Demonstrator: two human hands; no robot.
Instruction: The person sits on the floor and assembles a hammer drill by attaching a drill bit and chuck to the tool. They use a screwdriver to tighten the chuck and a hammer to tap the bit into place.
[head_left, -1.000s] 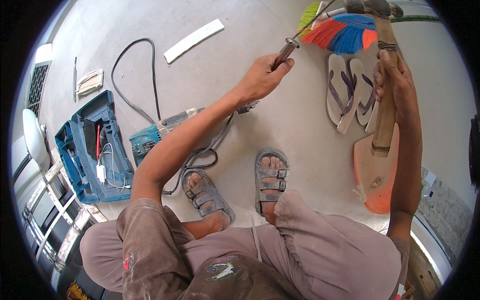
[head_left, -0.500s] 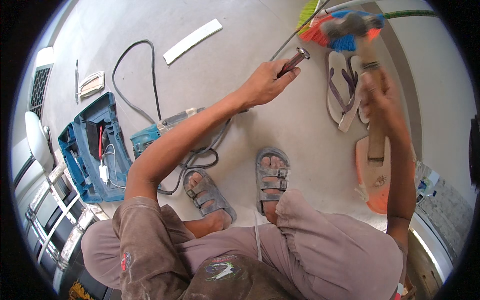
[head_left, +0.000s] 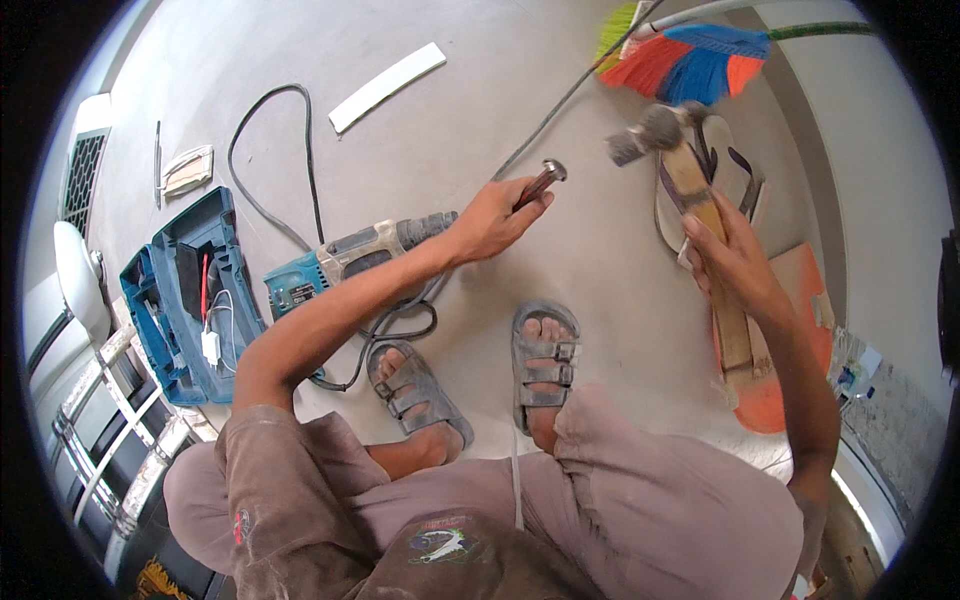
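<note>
In my left hand (head_left: 490, 225) is a short steel chisel (head_left: 541, 182), its flattened, shiny struck end sticking out past my thumb. The chisel's other end is hidden by my fingers. My right hand (head_left: 735, 255) grips the wooden handle of a hammer (head_left: 722, 310) partway along. The dull metal hammer head points up and to the left, apart from the chisel. Under the hammer lies a pair of light flip-flops (head_left: 750, 160) with dark straps. The handle's lower end hangs over an orange-edged plastering float (head_left: 795, 300).
A teal and grey rotary hammer drill (head_left: 355, 250) with a looping black cable (head_left: 235, 140) lies left of my sandalled feet. An open blue tool case (head_left: 195, 330) is beside it. A white strip (head_left: 388, 87) and a colourful broom (head_left: 690, 62) lie farther off.
My right hand has brought the hammer down and to the left, its head now over the flip-flops instead of the broom. My left hand has shifted left and nearer with the chisel.
</note>
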